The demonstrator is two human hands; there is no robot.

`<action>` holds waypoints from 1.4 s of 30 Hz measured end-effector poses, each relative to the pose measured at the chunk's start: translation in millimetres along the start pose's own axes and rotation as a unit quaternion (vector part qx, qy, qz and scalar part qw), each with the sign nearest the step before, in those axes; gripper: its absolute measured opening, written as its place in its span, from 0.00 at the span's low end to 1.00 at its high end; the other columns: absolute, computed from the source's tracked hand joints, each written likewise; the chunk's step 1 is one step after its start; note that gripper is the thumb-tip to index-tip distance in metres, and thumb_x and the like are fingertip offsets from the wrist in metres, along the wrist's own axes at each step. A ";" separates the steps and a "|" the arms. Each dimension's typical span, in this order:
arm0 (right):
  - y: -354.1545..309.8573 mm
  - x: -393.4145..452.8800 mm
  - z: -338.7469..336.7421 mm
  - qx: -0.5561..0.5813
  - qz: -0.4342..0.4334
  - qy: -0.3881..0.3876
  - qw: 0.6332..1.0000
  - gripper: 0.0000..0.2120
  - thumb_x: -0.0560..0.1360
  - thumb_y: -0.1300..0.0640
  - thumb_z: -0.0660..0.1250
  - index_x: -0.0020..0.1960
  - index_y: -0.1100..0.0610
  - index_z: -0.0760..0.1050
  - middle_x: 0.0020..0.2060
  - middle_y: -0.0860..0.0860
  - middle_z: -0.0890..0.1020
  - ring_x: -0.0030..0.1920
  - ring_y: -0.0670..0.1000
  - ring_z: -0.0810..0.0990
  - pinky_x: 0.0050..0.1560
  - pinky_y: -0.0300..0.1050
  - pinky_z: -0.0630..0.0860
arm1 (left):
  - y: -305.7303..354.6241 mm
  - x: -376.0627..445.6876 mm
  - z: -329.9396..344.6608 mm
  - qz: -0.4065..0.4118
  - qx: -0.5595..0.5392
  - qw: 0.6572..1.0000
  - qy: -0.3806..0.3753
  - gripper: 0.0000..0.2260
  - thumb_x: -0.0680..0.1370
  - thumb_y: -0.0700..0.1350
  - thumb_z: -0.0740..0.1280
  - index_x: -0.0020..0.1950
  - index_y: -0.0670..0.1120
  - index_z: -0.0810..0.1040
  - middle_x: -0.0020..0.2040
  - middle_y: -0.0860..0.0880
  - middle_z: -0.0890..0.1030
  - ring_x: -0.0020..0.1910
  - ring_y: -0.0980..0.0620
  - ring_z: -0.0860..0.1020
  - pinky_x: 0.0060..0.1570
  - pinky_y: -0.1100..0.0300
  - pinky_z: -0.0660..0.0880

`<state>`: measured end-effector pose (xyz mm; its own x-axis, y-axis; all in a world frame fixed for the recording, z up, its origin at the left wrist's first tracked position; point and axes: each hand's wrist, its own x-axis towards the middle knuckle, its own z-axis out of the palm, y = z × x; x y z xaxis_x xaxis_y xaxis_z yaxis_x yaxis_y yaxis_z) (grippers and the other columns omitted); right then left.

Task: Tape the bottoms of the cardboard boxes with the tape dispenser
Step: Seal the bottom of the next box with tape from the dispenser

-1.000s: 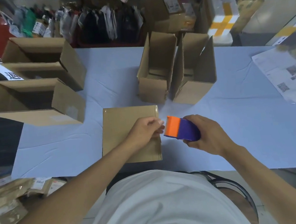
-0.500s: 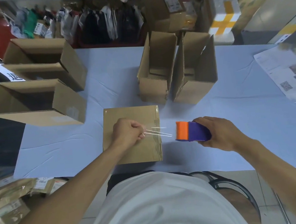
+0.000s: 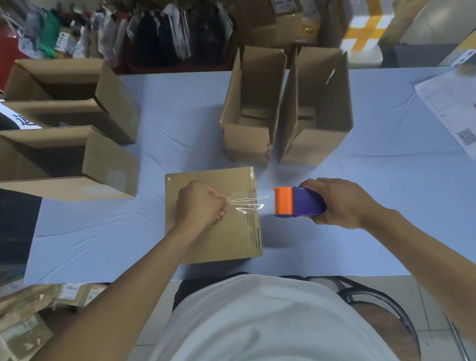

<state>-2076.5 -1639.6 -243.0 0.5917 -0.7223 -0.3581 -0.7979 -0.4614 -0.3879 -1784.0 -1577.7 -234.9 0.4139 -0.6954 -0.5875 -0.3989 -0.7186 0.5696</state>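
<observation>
A cardboard box stands bottom up near the table's front edge. Above its middle, my left hand pinches the free end of a clear tape strip. The strip stretches rightward to an orange and purple tape dispenser. My right hand grips the dispenser just off the box's right edge, above the tablecloth. The strip hangs over the right part of the box; whether it touches the cardboard I cannot tell.
Two open boxes stand upright behind the work box. Two more open boxes lie on their sides at the left. Printed sheets lie at the right edge. Packages are piled low left, off the blue tablecloth.
My hands drew apart: the left hand moved leftward over the box with the tape end, the right hand carried the dispenser rightward. A clear strip now spans between them.
</observation>
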 end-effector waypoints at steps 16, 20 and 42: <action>4.1 29.9 -2.6 -0.056 -0.005 -0.043 0.998 0.31 0.65 0.51 0.77 0.64 0.47 0.69 0.52 0.46 0.79 0.46 0.48 0.73 0.41 0.41 0.70 | 6.5 8.5 -13.1 0.034 0.292 0.954 0.061 0.21 0.67 0.63 0.74 0.36 0.47 0.72 0.36 0.51 0.74 0.37 0.47 0.74 0.38 0.56 0.71; -6.0 42.0 4.3 -0.071 -0.003 -0.067 0.995 0.30 0.65 0.50 0.76 0.64 0.47 0.68 0.53 0.47 0.80 0.50 0.51 0.77 0.45 0.45 0.77 | 16.9 1.9 6.7 0.258 0.333 0.907 0.017 0.05 0.78 0.46 0.66 0.45 0.45 0.75 0.51 0.46 0.80 0.44 0.45 0.73 0.42 0.56 0.67; -29.1 -24.2 -4.0 0.084 0.005 0.107 0.991 0.29 0.65 0.51 0.78 0.64 0.48 0.72 0.50 0.46 0.81 0.46 0.50 0.78 0.45 0.46 0.78 | 12.6 -24.8 28.1 0.190 -0.125 0.958 -0.177 0.07 0.80 0.38 0.65 0.55 0.42 0.80 0.46 0.47 0.83 0.45 0.51 0.80 0.50 0.59 0.78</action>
<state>-2068.0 -1610.8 -219.7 0.5323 -0.8269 -0.1812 -0.7622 -0.3750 -0.5277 -1822.2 -1569.6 -229.3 -0.0437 -0.8954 -0.4431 -0.2391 -0.4213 0.8748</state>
